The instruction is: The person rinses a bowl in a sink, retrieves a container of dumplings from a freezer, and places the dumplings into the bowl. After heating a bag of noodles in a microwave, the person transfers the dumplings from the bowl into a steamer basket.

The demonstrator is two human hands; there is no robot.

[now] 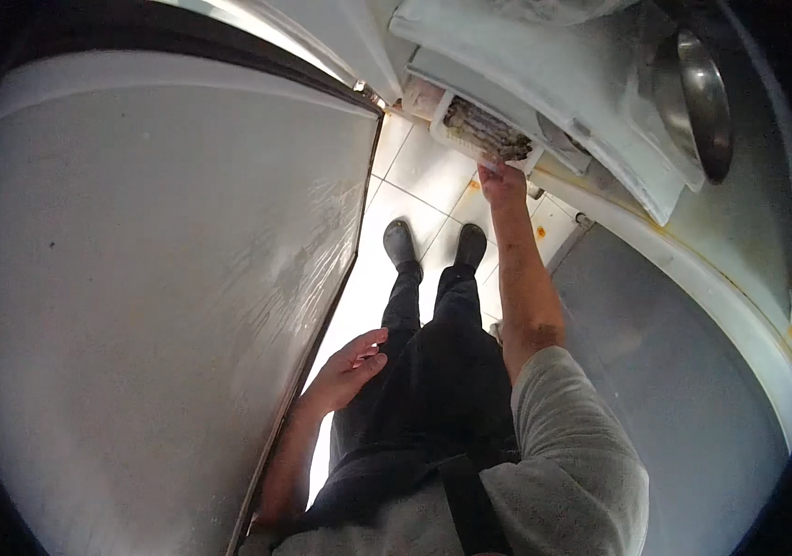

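Observation:
My right hand is at the near edge of a white basket, its fingers closed on the rim. Dark and grey food pieces, too unclear to name, lie inside the basket, which sits low in an opened refrigerator or cabinet. My left hand hangs in front of my left thigh, fingers apart and holding nothing, beside the large pale door.
White shelves or trays stand above the basket. A metal bowl rests at the upper right. Below are the tiled floor and my dark boots. A grey panel is on the right.

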